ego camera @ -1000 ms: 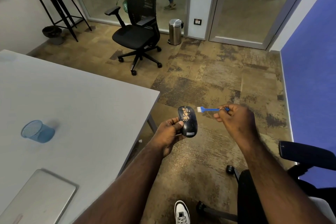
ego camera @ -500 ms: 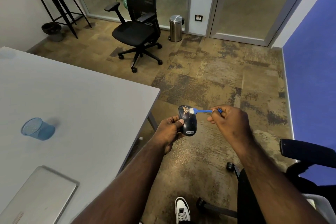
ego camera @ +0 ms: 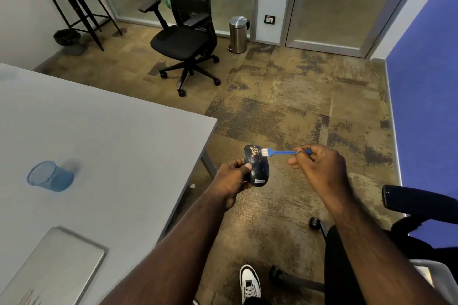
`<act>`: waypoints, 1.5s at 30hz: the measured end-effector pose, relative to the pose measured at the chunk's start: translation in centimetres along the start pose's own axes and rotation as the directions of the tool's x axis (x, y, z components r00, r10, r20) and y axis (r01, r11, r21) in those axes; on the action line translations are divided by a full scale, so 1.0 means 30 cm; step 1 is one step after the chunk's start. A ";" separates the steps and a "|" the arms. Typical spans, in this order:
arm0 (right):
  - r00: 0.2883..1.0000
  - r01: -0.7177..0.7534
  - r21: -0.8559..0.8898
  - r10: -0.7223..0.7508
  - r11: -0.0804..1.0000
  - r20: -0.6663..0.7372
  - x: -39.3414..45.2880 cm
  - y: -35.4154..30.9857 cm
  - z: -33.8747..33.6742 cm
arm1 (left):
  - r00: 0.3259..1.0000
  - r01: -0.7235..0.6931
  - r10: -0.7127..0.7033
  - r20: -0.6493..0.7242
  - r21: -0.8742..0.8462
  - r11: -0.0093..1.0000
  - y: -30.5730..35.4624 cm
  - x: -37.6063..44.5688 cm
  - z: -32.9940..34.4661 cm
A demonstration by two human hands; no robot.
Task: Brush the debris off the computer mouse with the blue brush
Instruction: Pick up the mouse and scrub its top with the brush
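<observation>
Mouse (ego camera: 256, 167) is held off the table (ego camera: 104, 146) edge over the carpet, left hand (ego camera: 231, 178) wrapped round its left side with the thumb pressed on top. Right hand (ego camera: 319, 167) pinches the brush (ego camera: 280, 152) handle between thumb and curled fingers, white bristles touching the mouse's far right edge. Debris (ego camera: 253, 151) sits in a patch on the far end, just beside the bristles.

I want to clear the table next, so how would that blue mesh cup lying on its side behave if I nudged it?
The blue mesh cup lies on its side on the grey table, so it would probably roll, likely curving since it looks tapered. Its see-through mesh wall suggests it is light and would skid easily. It looks empty, so nothing should spill.
</observation>
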State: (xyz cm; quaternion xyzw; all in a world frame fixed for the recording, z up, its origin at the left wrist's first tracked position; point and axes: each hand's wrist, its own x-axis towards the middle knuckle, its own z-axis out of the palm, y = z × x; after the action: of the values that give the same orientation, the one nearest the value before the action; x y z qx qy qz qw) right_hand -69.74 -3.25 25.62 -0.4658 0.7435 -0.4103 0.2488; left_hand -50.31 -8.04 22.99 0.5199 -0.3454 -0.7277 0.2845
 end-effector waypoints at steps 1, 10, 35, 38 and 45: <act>0.999 -0.001 0.030 0.000 1.000 0.040 -0.005 0.000 0.002 | 1.000 0.003 -0.003 0.000 -0.003 1.000 -0.001 0.002 0.001; 0.995 0.026 0.039 -0.030 0.999 0.100 0.004 -0.028 0.003 | 1.000 -0.001 0.001 0.002 0.030 1.000 -0.001 0.005 0.013; 1.000 -0.022 -0.124 0.022 0.992 -0.007 0.050 -0.048 0.013 | 1.000 -0.022 0.020 0.019 0.095 0.995 -0.008 -0.024 0.022; 0.998 0.046 -0.078 -0.042 0.996 0.053 0.046 -0.054 0.006 | 0.999 -0.036 0.034 0.026 0.106 0.994 -0.007 -0.024 0.022; 0.972 0.185 -0.248 -0.139 0.951 0.190 0.039 -0.082 -0.046 | 0.999 -0.051 0.053 -0.008 0.150 0.987 -0.016 -0.023 0.010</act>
State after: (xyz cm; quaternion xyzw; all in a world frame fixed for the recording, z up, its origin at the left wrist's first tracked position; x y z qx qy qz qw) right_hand -70.10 -4.33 28.45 -0.5878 0.7265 -0.2854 0.2127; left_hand -50.43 -7.15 23.05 0.5351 -0.4108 -0.6887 0.2657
